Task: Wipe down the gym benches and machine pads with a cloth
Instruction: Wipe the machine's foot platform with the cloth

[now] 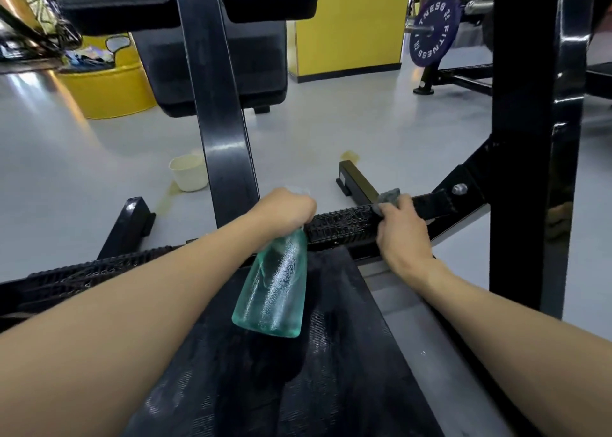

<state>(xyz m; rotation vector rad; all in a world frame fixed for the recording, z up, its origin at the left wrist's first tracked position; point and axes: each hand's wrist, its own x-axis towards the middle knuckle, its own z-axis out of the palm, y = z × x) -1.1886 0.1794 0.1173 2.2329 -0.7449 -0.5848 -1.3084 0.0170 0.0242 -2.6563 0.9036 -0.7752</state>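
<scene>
My left hand [287, 208] grips the head of a translucent green spray bottle [274, 287], which hangs tilted above the black machine platform [331, 370]. My right hand [402, 231] holds a grey cloth [390, 196] pressed against the ridged black foot bar [341, 223] at the platform's far edge. Black pads [185, 2] hang from the upright post [212, 105] ahead.
A cream bucket [188, 171] stands on the grey floor left of the post, with yellowish stains nearby. A thick black frame column [536, 138] rises at right. A purple weight plate [432, 27] sits on a bar behind. A yellow drum [106, 85] is at the back left.
</scene>
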